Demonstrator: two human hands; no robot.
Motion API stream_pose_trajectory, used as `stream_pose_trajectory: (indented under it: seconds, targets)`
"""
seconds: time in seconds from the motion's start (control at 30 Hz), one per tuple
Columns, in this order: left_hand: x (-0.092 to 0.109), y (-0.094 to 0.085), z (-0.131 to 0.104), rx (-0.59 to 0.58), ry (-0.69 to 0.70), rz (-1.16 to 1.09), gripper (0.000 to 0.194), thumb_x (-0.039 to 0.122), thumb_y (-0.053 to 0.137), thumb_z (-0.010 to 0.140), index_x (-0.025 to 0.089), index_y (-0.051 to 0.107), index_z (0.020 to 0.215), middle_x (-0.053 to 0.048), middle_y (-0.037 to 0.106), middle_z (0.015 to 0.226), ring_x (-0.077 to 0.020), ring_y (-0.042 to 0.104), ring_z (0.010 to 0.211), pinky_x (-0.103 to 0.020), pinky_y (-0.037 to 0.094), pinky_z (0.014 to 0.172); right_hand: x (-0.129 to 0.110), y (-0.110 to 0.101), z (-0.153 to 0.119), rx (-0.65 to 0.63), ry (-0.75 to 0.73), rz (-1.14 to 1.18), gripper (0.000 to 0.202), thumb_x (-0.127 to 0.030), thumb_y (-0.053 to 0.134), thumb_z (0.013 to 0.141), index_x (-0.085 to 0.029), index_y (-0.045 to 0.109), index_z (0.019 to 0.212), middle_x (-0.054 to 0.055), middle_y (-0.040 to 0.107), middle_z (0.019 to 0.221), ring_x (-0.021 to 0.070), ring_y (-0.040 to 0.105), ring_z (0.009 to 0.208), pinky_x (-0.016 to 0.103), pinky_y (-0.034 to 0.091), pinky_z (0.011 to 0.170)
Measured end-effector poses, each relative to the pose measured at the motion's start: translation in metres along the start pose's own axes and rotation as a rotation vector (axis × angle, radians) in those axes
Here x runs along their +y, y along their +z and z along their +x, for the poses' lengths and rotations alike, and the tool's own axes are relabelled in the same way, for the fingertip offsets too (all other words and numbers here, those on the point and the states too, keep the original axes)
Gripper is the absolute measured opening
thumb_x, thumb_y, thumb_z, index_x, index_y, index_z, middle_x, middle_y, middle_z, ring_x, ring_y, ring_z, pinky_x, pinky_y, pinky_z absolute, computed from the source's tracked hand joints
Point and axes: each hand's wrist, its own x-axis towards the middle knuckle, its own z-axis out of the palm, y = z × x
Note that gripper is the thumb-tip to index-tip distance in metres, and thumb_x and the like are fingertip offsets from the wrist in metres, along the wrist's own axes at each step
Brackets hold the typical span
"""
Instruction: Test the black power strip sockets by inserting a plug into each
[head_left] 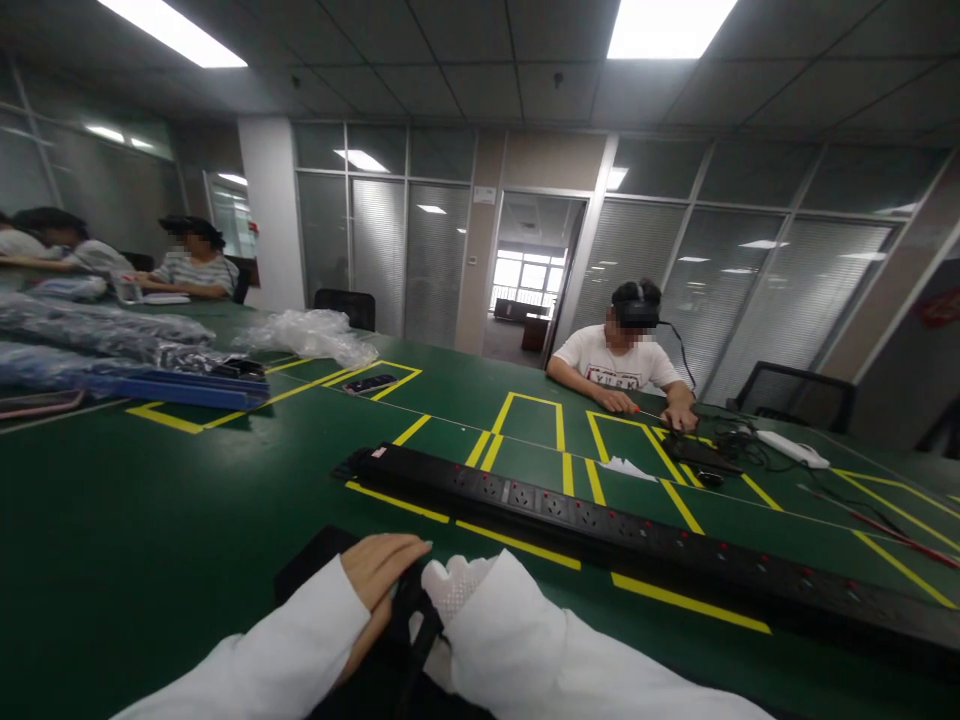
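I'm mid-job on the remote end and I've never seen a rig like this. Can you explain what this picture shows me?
There is no robot here: a camera worn on a person's head looks forward and down. Each grip is a human hand. The left grip looks bare; the right grip wears what looks like a white dotted glove. Both are at a dark, strap-like piece, though how firmly either holds it is hidden.

On the green table lie a long black power strip, a phone-like device, clear plastic wrapping and yellow tape marks. Across the table, a co-worker in a headset is handling separate items.
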Motion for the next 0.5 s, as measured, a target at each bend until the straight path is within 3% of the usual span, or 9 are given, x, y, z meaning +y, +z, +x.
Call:
stream_pose_trajectory:
  seconds: [0.17, 0.37, 0.5]
  targets:
    - [0.007, 0.02, -0.022, -0.1, 0.045, 0.023, 0.05, 0.015, 0.039, 0.076, 0.015, 0.046, 0.125, -0.01, 0.06, 0.12, -0.0244, 0.055, 0.11, -0.042, 0.042, 0.092, 0.001, 0.0, 0.007, -0.056, -0.003, 0.219, 0.033, -0.037, 0.05, 0.09, -0.014, 0.054, 0.113, 0.006, 0.059, 0.103, 0.014, 0.06, 0.083, 0.032, 0.052, 0.071]
    - [0.005, 0.03, -0.024, 0.0, 0.173, 0.216, 0.037, 0.005, 0.037, 0.086, 0.019, 0.055, 0.115, -0.005, 0.059, 0.123, -0.0188, 0.05, 0.117, -0.034, 0.04, 0.094, -0.001, -0.008, 0.006, -0.065, 0.003, 0.33, 0.033, -0.037, 0.05, 0.09, -0.014, 0.054, 0.113, 0.006, 0.059, 0.104, 0.0144, 0.059, 0.084, 0.033, 0.052, 0.072]
    - [0.008, 0.04, -0.024, 0.032, 0.201, 0.268, 0.034, 0.007, 0.034, 0.09, 0.013, 0.057, 0.113, -0.007, 0.061, 0.121, -0.0207, 0.05, 0.117, -0.035, 0.041, 0.093, -0.002, -0.011, 0.006, -0.075, 0.001, 0.343, 0.032, -0.036, 0.051, 0.09, -0.014, 0.054, 0.113, 0.006, 0.059, 0.105, 0.0146, 0.059, 0.086, 0.033, 0.052, 0.073]
